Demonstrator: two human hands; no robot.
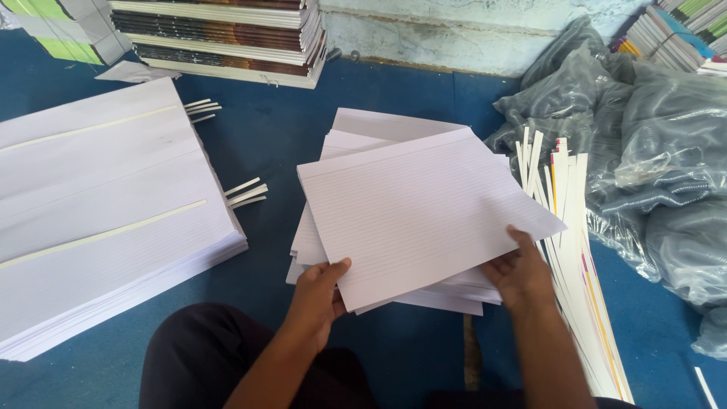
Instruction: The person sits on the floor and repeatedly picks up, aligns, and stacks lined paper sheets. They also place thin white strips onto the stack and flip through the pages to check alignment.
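A bundle of white ruled sheets (416, 212) lies tilted on top of a loose pile of similar ruled paper (356, 132) on the blue floor. My left hand (318, 291) grips the bundle's near left corner, thumb on top. At the near right edge, my right hand (521, 269) holds the same bundle with fingers laid over the top sheet. Both hands are closed on the paper.
A big stack of ruled paper (106, 204) with thin card strips sticking out fills the left. Narrow white card strips (575, 250) fan out at the right, beside crumpled clear plastic sheeting (666, 159). Stacked notebooks (219, 38) stand at the back wall. My dark-clothed knee (204, 356) is below.
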